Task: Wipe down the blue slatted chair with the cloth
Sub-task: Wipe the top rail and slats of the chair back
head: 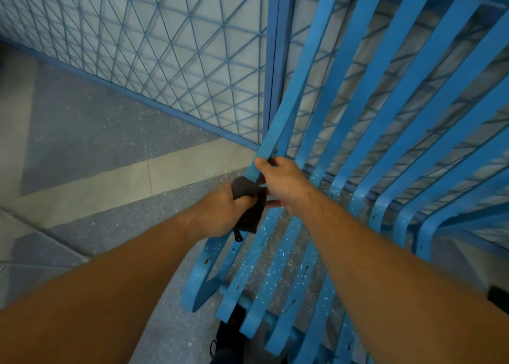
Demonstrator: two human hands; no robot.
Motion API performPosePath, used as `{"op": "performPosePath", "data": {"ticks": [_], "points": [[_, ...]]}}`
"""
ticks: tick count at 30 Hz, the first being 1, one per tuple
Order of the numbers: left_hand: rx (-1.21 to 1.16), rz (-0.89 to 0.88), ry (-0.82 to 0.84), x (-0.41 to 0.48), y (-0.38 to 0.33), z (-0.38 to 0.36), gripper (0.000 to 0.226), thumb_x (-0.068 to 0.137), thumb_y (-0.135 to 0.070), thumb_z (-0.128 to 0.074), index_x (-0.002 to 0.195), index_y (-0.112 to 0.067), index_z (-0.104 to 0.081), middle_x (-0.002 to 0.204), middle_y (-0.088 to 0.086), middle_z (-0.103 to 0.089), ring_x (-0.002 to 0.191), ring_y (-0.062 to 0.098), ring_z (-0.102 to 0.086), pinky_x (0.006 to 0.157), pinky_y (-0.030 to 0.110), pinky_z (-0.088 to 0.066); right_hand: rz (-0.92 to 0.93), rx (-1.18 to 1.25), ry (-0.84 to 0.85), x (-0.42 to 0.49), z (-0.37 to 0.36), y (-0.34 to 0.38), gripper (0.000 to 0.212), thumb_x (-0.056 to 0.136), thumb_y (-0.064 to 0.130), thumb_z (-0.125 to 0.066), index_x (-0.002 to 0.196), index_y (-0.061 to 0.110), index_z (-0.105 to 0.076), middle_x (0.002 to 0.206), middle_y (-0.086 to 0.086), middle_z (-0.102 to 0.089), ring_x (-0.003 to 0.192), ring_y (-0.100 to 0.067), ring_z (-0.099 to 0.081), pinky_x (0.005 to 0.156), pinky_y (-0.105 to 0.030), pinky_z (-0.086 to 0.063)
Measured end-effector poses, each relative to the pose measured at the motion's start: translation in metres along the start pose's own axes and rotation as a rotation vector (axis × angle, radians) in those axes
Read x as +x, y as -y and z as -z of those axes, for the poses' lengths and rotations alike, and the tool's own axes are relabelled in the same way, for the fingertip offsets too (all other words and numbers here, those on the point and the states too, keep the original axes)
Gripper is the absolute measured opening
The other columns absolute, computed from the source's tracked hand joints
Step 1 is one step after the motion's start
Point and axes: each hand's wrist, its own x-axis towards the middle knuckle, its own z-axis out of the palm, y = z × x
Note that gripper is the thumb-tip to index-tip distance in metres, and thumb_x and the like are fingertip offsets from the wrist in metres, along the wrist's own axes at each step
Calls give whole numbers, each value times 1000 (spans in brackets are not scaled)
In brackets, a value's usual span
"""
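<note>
Blue slatted chair (366,148): flat curved painted strips w/ white speckles, standing by a wire-mesh fence (154,46). Left hand (220,212) fisted around dark, soft bunched cloth (248,201), pressed on outermost left slat at seat-back bend. Right hand (283,181) grips same slat just above, thumb over top.

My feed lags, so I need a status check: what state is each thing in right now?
Dark grey cloth: bunched, wrapped around the leftmost slat.
Blue slatted chair: seat slats speckled white.
Left hand: grip shut on cloth.
Right hand: grip on the leftmost slat.
</note>
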Motion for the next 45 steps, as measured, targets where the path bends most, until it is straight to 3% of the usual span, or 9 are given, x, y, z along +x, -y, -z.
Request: {"op": "performPosePath", "data": {"ticks": [5, 12, 17, 20, 25, 31, 35, 38, 45], "points": [[529, 116, -416, -16, 4, -35, 17, 94, -31, -57, 97, -26, -41, 78, -7, -49, 61, 10, -50, 49, 26, -41, 26, 3, 5, -5, 2, 3, 25, 101, 41, -49, 110, 21, -60, 95, 3, -72, 76, -12, -72, 74, -40, -57], [146, 210, 94, 1, 0, 10, 32, 97, -56, -40, 112, -34, -58, 100, -1, -66, 91, 16, -62, 80, 32, -51, 37, -18, -14, -4, -1, -2, 30, 99, 47, -49, 115, 24, -58, 104, 1, -67, 90, -19, -67, 81, -47, -58], [302, 134, -153, 15, -16, -8, 27, 96, -43, -49, 111, -21, -48, 92, 1, -62, 74, 15, -60, 57, 27, -43, -64, 24, 53, -3, 5, 1, 30, 97, 47, -54, 120, 28, -59, 112, 1, -66, 100, -20, -64, 83, -53, -56], [416, 173, -267, 20, -24, -17, 38, 90, -32, -63, 117, -14, -43, 92, 2, -59, 78, 23, -63, 65, 35, -52, -130, 10, 114, -2, 16, 11, 27, 96, 42, -59, 116, 24, -62, 106, 3, -71, 98, -17, -66, 88, -56, -51], [178, 65, -44, -5, -9, -1, 10, 96, -29, -55, 89, -25, -50, 75, -3, -62, 59, 1, -62, 52, 20, -51, -136, 35, 70, -2, 13, 12, 23, 95, 38, -61, 108, 19, -65, 99, 6, -75, 94, -15, -69, 85, -55, -45], [152, 239, 80, -12, 7, 7, 30, 95, -48, -49, 98, -23, -65, 89, 0, -70, 81, 15, -66, 75, 32, -54, -106, 77, -4, -7, 4, 6, 25, 95, 39, -61, 111, 20, -63, 104, 5, -72, 94, -14, -68, 82, -54, -44], [447, 201, -259, -15, 2, -25, 14, 94, -34, -55, 99, -22, -50, 87, 1, -62, 74, 18, -62, 64, 35, -54, -102, 85, -14, -11, 3, 7, 24, 95, 38, -61, 109, 19, -64, 104, 5, -72, 95, -15, -68, 82, -54, -42], [669, 100, -475, -38, 17, -49, 41, 93, -30, -60, 124, -15, -38, 102, 4, -56, 83, 21, -59, 72, 38, -56, -75, 57, -45, -14, 1, 8, 22, 95, 39, -61, 105, 20, -65, 103, 5, -72, 95, -14, -68, 82, -52, -42], [351, 234, -185, -56, 37, -20, 31, 91, -54, -54, 102, -25, -53, 76, -8, -61, 65, 9, -62, 59, 29, -55, 60, 24, -189, -22, -15, 3, 25, 98, 41, -55, 99, 19, -66, 103, -1, -72, 90, -15, -69, 50, -23, -41]]}}
